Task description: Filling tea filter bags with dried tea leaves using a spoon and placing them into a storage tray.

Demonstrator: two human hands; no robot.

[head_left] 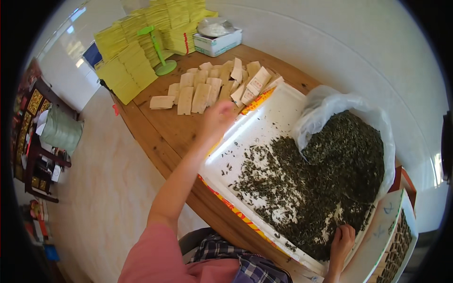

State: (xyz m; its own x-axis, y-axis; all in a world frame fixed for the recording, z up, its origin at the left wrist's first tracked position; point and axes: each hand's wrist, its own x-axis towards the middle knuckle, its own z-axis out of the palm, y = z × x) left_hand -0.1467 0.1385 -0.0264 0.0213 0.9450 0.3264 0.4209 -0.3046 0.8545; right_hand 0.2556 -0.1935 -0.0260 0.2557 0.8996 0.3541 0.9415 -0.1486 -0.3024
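My left hand (218,115) is raised at the white tray's (288,99) back left edge, just below several small tan paper packets (201,97) on the wooden table. Its fingers are blurred and bent; whether they hold anything is unclear. My right hand (343,238) is low at the tray's right side, fingers curled among dark dried leaves (295,188); what they grip, if anything, is hidden. An open clear plastic bag (321,99) heaped with these leaves lies over the tray's back right part.
Yellow paper stacks (123,78), a green stand (165,66) and a white box (212,45) line the table's (155,137) back left. An open box (391,217) of upright packets stands at the right, against a wall. Dark furniture (35,141) is at far left.
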